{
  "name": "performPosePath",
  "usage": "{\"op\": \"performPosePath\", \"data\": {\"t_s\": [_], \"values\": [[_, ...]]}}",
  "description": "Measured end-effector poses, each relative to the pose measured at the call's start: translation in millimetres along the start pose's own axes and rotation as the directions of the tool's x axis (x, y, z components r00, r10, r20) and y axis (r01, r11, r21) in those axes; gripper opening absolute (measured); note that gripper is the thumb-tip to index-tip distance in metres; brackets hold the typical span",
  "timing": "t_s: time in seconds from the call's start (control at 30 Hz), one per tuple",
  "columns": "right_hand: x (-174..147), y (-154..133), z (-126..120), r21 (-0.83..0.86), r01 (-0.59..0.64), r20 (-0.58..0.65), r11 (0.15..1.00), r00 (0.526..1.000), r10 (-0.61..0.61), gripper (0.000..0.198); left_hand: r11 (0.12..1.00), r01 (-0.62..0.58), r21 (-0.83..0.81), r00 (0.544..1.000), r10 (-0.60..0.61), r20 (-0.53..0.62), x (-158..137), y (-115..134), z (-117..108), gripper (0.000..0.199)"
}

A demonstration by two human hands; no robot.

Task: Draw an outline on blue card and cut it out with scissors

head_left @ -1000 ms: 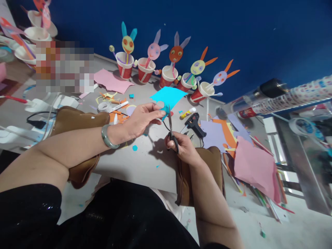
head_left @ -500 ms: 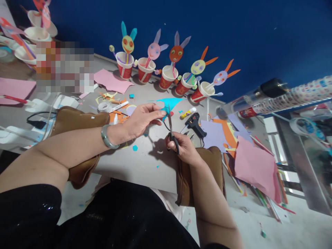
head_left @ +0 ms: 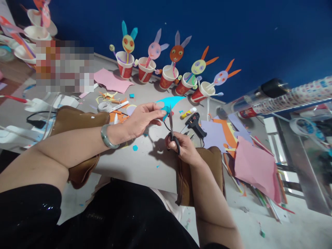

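My left hand (head_left: 144,119) pinches a piece of bright blue paper (head_left: 171,102) between thumb and fingers, over the table. In my right hand (head_left: 183,147) is a pair of black-handled scissors (head_left: 171,124), my fingers wrapped round the handles. The blades point away from me and lie against the paper's edge near my left fingertips; whether they bite into it I cannot tell. On the table below lie small blue scraps (head_left: 135,148). A black glue gun (head_left: 196,125) and a yellow glue stick (head_left: 188,112) rest right of the scissors.
Several red paper cups (head_left: 168,82) with rabbit-faced figures stand along the blue wall. Brown cushions (head_left: 81,121) lie over the table edge under my forearms. Pink paper (head_left: 255,166), purple paper (head_left: 212,133) and straws lie right. A roll of tape (head_left: 104,106) and paper scraps lie left.
The scissor blades have shifted slightly to the right, and the blue paper's tip has tilted up a little. Both hands keep their holds and have hardly moved.
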State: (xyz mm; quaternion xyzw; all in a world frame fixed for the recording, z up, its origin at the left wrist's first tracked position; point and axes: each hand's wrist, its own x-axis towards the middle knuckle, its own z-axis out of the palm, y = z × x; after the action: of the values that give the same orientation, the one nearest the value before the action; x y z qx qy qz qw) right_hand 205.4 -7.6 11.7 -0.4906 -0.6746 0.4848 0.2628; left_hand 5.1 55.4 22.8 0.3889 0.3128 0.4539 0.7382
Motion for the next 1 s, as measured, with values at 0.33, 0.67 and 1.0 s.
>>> {"op": "performPosePath", "data": {"t_s": [0.33,0.67,1.0], "values": [[-0.5,2.6,0.3,0.003,-0.009,-0.003,1.0,1.0,0.009,0.064,1.0,0.016,-0.02,0.999,-0.017,-0.042,1.0,-1.9,1.9,0.039],[0.0,1.2,-0.1,-0.011,-0.013,-0.013,1.0,1.0,0.013,0.065,0.999,0.028,-0.016,0.998,-0.029,-0.055,-0.2,0.2,4.0,0.038],[-0.3,1.9,0.3,0.004,-0.026,-0.026,1.0,0.999,0.026,0.065,0.999,0.025,-0.026,0.998,-0.027,-0.063,-0.2,1.0,4.7,0.036]]}}
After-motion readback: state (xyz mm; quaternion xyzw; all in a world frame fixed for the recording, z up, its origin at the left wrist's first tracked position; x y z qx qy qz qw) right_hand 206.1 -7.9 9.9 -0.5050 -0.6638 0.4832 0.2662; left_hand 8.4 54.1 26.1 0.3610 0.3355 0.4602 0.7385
